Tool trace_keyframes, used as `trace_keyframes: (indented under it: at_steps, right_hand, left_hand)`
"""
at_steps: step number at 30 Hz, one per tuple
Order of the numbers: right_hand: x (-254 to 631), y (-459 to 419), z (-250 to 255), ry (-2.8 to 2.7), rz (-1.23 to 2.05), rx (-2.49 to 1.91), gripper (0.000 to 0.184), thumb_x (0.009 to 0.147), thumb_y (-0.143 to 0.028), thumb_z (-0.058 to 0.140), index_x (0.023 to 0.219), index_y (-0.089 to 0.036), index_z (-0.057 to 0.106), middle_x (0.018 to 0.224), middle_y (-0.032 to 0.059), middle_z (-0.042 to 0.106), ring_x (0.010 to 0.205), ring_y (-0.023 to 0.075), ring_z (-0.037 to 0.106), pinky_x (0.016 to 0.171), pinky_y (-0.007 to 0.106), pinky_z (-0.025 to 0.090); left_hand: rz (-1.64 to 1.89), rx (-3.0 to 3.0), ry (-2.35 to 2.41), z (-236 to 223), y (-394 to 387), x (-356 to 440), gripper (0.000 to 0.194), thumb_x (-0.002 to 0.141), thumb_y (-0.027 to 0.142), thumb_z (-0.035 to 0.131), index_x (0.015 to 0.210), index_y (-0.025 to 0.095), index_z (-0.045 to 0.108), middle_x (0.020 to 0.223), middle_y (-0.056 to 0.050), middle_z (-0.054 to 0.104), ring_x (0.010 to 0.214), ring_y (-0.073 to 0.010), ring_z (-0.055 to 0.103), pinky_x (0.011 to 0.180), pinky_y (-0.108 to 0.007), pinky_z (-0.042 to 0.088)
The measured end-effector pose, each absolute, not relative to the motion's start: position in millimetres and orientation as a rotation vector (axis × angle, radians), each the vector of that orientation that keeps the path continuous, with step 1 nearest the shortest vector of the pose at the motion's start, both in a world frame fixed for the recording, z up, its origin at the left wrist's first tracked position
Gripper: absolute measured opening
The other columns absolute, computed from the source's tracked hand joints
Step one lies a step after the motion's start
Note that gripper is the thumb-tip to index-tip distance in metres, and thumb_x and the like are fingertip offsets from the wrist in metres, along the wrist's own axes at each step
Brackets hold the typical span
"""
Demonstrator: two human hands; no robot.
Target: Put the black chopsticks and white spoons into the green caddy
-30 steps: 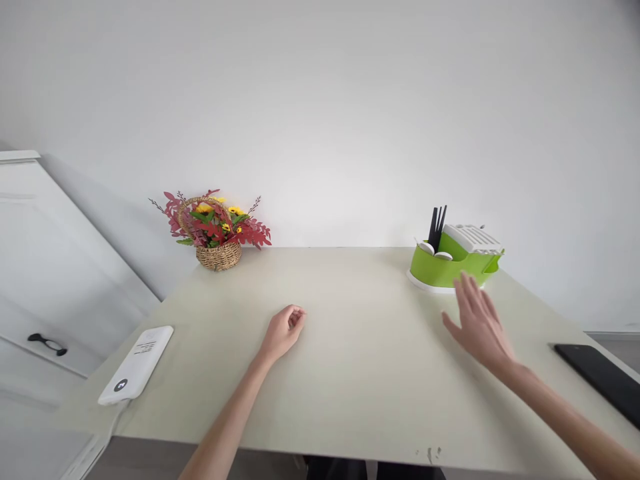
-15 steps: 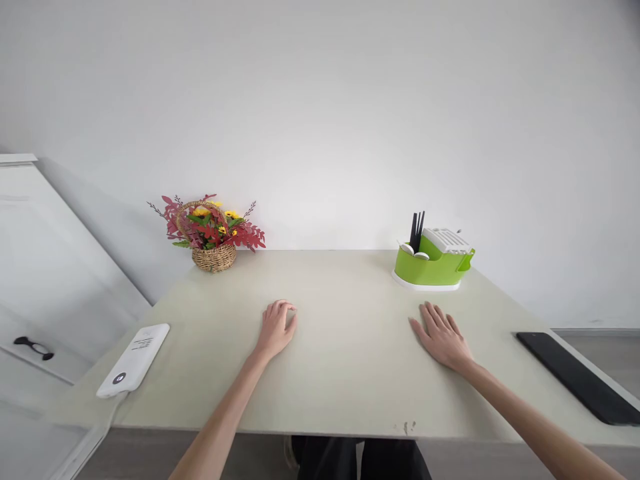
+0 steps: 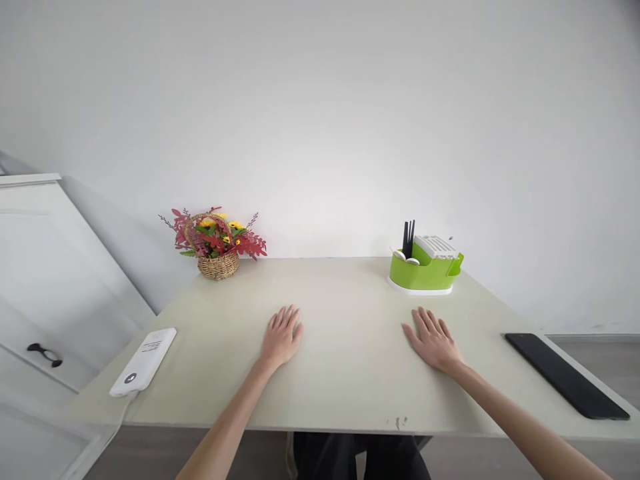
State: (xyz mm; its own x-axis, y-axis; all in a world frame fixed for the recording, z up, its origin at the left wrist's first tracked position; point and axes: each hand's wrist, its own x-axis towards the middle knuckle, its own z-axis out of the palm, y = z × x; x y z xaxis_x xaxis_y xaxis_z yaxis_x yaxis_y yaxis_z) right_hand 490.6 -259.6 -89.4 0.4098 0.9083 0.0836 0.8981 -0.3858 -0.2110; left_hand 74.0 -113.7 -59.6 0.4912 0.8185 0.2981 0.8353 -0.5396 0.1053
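My left hand point(image 3: 281, 337) lies palm down on the pale table point(image 3: 345, 373), its fingers stretched forward and holding nothing. On the right side, my right hand point(image 3: 433, 339) also rests flat, fingers spread, with no object in it. Behind the right hand stands a green cutlery holder point(image 3: 420, 273) with a white base and a white slotted top. Black chopsticks point(image 3: 409, 239) and white spoons point(image 3: 413, 261) stick up from its left part. Farther back on the left is a wicker basket point(image 3: 219, 267) of red and yellow flowers, apart from my left hand.
A white power-bank-like device point(image 3: 144, 363) with a cable lies at the left edge. Along the right edge is a flat black slab point(image 3: 565, 375). A white cabinet point(image 3: 65, 267) adjoins the table's left side. The wall point(image 3: 320, 133) rises behind.
My left hand has gone from curled fingers to lying flat with fingers extended. My right hand stays flat on the table. The whole view has shifted slightly.
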Motion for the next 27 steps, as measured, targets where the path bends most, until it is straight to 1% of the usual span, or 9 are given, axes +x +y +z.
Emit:
trace_keyframes:
  at_steps: [7,19,27]
  right_hand:
    - [490.3,-259.5,-90.4,-1.590,0.067,-2.450,0.086,0.099,-0.067,0.016,0.163,-0.012,0.031,0.172,0.0071,0.023,0.160,0.0246,0.014,0.130,0.044,0.007]
    - [491.9,-260.7,-92.7,-1.594,0.057,-2.448,0.086,0.098,-0.068,0.016,0.164,-0.013,0.030,0.172,0.0076,0.023,0.160,0.0243,0.014,0.129,0.045,0.009]
    - [490.0,-263.3,-89.2,-1.589,0.075,-2.449,0.086,0.099,-0.068,0.016,0.164,-0.013,0.031,0.173,0.0068,0.022,0.160,0.0246,0.013,0.130,0.045,0.007]
  left_hand:
    - [-0.519,-2.647,-1.490,-62.9,-112.0,75.0,0.055,0.106,0.047,0.031,0.157,0.029,0.044,0.165,-0.003,0.042,0.155,-0.0298,0.031,0.126,-0.052,0.023]
    - [-0.515,-2.647,-1.497,-62.5,-112.1,75.7,0.055,0.105,0.046,0.032,0.155,0.028,0.045,0.165,-0.003,0.041,0.155,-0.0294,0.030,0.126,-0.052,0.022]
    - [-0.494,-2.653,-1.504,-60.9,-113.8,76.5,0.055,0.106,0.046,0.031,0.155,0.027,0.046,0.165,-0.003,0.041,0.155,-0.0296,0.031,0.127,-0.051,0.021]
